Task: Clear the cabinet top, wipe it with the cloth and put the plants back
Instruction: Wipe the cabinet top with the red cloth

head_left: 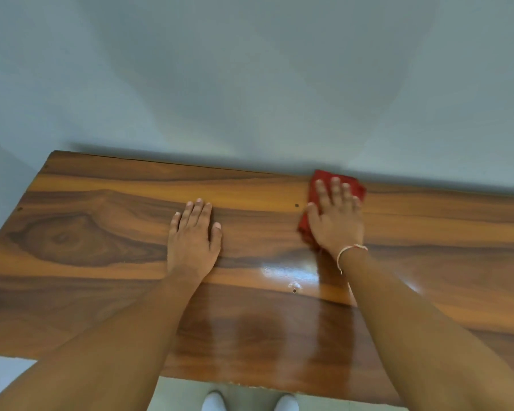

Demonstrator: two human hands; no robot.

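Note:
The glossy wooden cabinet top [95,238] fills the lower half of the view and carries no plants. A red cloth [352,183] lies on it near the back edge, right of centre. My right hand [337,219] presses flat on the cloth with its fingers spread, covering most of it. My left hand [195,232] rests palm down on the bare wood at the centre, fingers together, holding nothing. No plant shows anywhere in view.
A plain pale wall [250,84] rises directly behind the cabinet's back edge. The left end of the top [21,203] is in view; the right end runs out of frame. Pale floor and two white shoe tips [214,401] show below the front edge.

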